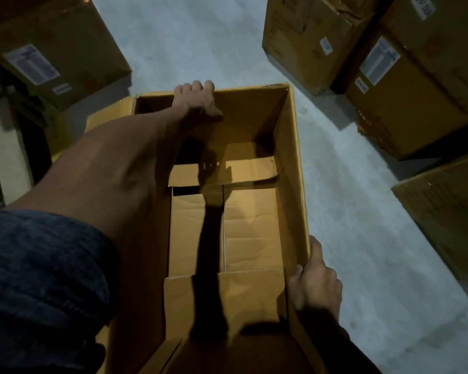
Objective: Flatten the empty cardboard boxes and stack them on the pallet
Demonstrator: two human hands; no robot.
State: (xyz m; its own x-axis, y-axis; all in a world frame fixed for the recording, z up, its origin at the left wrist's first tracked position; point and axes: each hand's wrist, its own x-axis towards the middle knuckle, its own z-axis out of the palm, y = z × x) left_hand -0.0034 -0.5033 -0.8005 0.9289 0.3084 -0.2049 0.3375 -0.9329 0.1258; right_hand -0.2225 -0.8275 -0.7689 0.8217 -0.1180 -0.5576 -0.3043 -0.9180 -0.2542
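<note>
Open box (251, 228) upright on floor (362, 201). Left hand (197, 99) gripping far rim, right hand (315, 283) apparently curled over right wall. Push bottom flaps out evenly, then fold flat.

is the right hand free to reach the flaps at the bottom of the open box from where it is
Probably yes. The right hand grips the side wall of the open box, and nothing lies between it and the bottom flaps, but it would have to let go first.
</note>
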